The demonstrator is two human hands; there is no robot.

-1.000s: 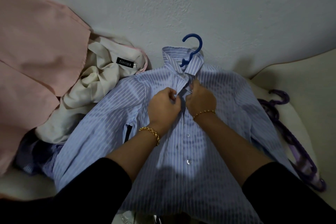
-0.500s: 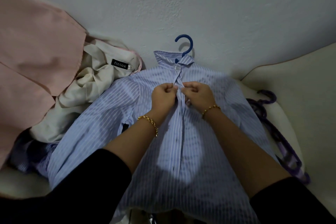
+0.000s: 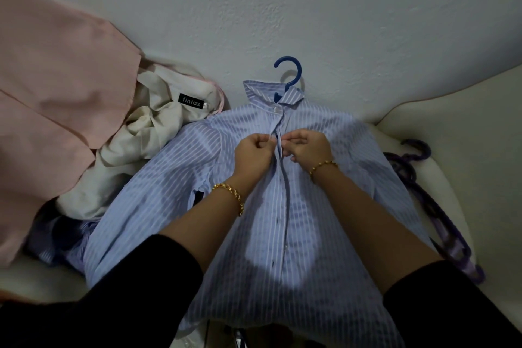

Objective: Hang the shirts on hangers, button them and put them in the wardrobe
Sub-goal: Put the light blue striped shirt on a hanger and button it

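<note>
Blue-and-white striped shirt (image 3: pixel 282 234) lies face up on a cream sofa (image 3: pixel 452 127), with the hook of a blue hanger (image 3: pixel 298 72) sticking out above its collar. The collar button (image 3: pixel 276 108) is fastened. Just below it, both hands pinch the shirt's front edges with curled fingers, the left hand (image 3: pixel 252 154) on one edge and the right hand (image 3: pixel 308 148) on the other, nearly touching. A cream garment (image 3: pixel 141 144) and a pink garment (image 3: pixel 56 79) are heaped to the left; purple hangers (image 3: pixel 440 215) lie to the right
</note>
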